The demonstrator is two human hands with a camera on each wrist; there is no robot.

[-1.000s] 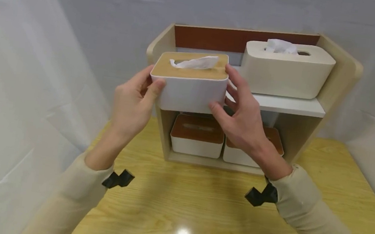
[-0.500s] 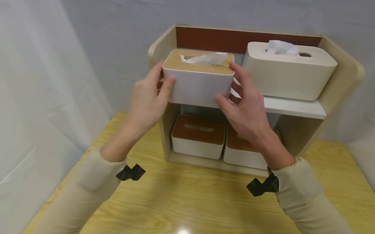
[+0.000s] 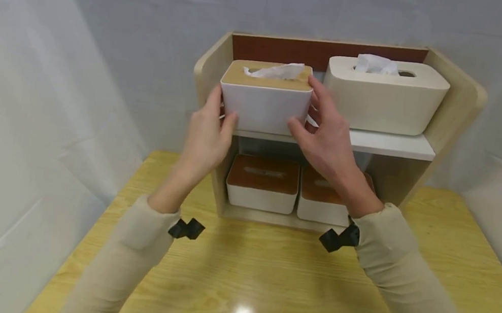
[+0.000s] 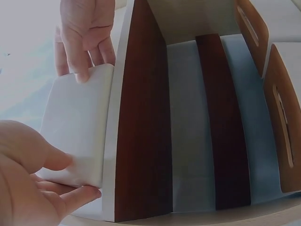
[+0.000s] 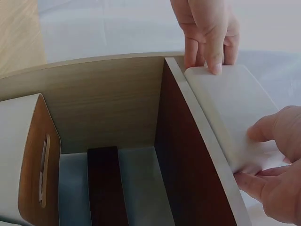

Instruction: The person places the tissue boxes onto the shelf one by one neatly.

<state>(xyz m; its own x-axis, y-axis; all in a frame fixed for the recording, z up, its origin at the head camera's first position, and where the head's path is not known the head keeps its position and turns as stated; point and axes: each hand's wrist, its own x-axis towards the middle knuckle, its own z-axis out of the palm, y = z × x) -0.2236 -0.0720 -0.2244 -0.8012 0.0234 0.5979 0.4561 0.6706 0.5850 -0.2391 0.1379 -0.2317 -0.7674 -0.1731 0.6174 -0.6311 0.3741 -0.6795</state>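
Note:
A white tissue box [image 3: 265,108] with a light wood lid and a tissue sticking out of its slot is at the left half of the upper shelf [image 3: 385,142]. My left hand [image 3: 209,134] grips its left end, thumb on the front face. At the other end, my right hand [image 3: 329,134] holds it with the thumb in front and a finger at the lid's corner. Both wrist views show the box's white body [image 4: 77,125] close against the shelf board's front edge [image 5: 207,136], with the fingertips at its ends.
A larger cream tissue box [image 3: 385,102] stands at the upper right. Below, two white boxes with brown lids, a left one [image 3: 263,184] and a right one [image 3: 322,199], sit side by side. The shelf's side panels [image 3: 455,91] flank everything. Yellow wood table [image 3: 239,272] in front.
Both hands have carried the tissue box away from me and slightly right, over to the upper shelf. Its tilt has lessened. The other boxes stay in place.

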